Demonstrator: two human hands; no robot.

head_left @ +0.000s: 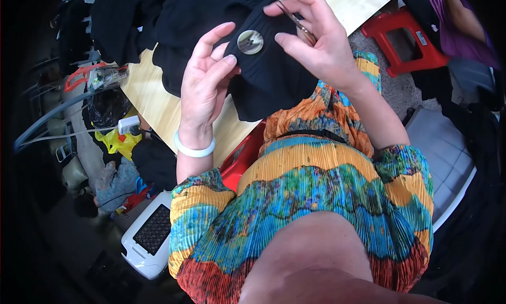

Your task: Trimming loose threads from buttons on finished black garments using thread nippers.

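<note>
Just above the table's near edge, a piece of black cloth point(274, 77) hangs gathered in front of me, with a round, marbled grey-and-cream button point(250, 42) on it. My left hand point(205, 77), with a pale bangle on its wrist, pinches the cloth beside the button's left side. Its thumb lies at the cloth's edge. My right hand point(321, 40) is closed round a slim metal tool point(293, 16), whose kind is partly hidden by the fingers. That hand's thumb tip and fingertips are close to the cloth, right of the button.
More black garments point(184, 35) cover much of the light wooden table point(145, 85). At the right are a red plastic stool point(382, 35) and another person's purple clothing point(456, 35). A yellow bag point(117, 142), white plug-like box point(128, 124) and white appliance point(150, 240) are left.
</note>
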